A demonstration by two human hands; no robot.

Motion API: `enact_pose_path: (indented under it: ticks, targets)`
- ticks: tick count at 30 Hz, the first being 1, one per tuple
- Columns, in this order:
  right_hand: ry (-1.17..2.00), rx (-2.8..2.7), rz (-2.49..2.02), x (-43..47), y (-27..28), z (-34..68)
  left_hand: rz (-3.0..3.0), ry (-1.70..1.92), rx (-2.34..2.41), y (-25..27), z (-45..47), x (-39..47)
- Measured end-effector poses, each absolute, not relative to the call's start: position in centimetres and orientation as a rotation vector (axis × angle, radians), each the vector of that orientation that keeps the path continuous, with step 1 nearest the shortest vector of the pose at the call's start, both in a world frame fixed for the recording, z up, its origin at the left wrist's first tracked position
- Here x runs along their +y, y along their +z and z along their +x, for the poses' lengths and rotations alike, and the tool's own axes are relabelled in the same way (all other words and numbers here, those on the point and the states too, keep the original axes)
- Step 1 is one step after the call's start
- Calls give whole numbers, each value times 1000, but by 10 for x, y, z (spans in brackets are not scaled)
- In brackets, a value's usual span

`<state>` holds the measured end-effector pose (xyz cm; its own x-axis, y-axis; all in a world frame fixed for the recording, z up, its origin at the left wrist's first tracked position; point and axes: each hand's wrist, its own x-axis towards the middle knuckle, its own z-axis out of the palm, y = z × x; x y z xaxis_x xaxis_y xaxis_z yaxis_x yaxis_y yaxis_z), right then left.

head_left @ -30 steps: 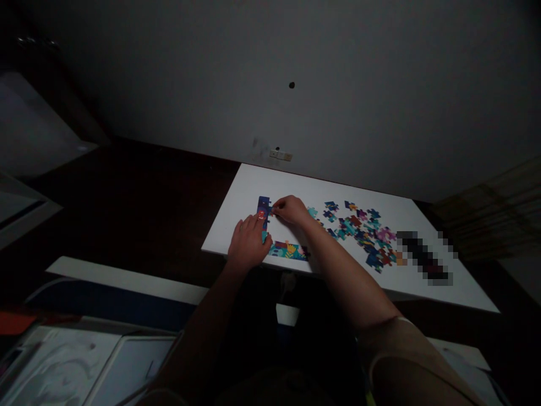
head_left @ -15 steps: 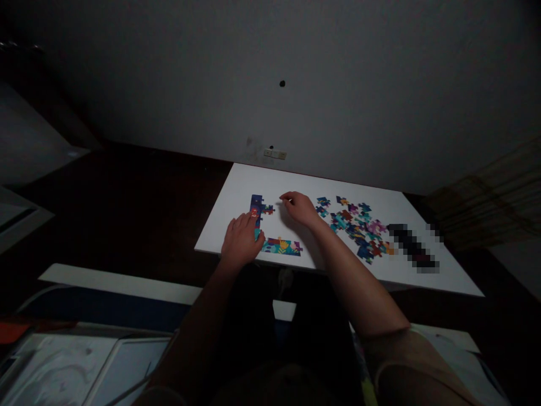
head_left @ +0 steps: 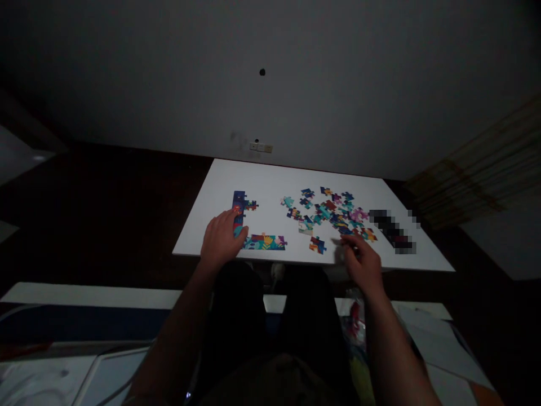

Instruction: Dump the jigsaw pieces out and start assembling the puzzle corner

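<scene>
My left hand point(head_left: 223, 238) lies with its fingers spread on an L-shaped run of joined jigsaw pieces point(head_left: 239, 198), near the left side of the white table. Part of that corner is hidden under the hand. The bottom row point(head_left: 267, 242) shows teal, yellow and purple. At the table's front edge, my right hand point(head_left: 362, 260) has thumb and fingers curled together beside the lower side of a heap of loose jigsaw pieces point(head_left: 325, 210). Anything between those fingertips is too dark and small to make out. A loose blue and orange piece point(head_left: 317, 245) lies left of this hand.
The white table point(head_left: 253, 175) stands against a grey wall with a socket plate point(head_left: 261, 148). A blurred-out dark object point(head_left: 393, 232) lies at its right. My knees are under its front edge. A crumpled plastic bag point(head_left: 355, 324) sits beside my right leg.
My right hand has moved right and towards me, from above the bare tabletop to the heap's front, uncovering loose pieces. My left hand stays on the joined pieces. The view has shifted slightly.
</scene>
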<state>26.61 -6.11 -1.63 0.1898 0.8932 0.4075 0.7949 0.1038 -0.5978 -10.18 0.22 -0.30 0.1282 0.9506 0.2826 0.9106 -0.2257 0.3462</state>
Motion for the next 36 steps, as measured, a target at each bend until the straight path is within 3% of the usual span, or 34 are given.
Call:
enact_pose_path:
  ticks: [13, 24, 30, 36]
  targets:
    - [95, -2076, -1528, -77, -28, 254, 2393, 560, 1871, -4, -93, 7]
    - [44, -1976, -1231, -78, -34, 247, 2376, 555, 1928, -3, -91, 5]
    - [195, -1976, -1014, -29, -2, 183, 2377, 622, 1926, -5, -94, 2]
    - [322, -2101, -1119, 54, 5, 124, 2360, 623, 1922, -5, -98, 0]
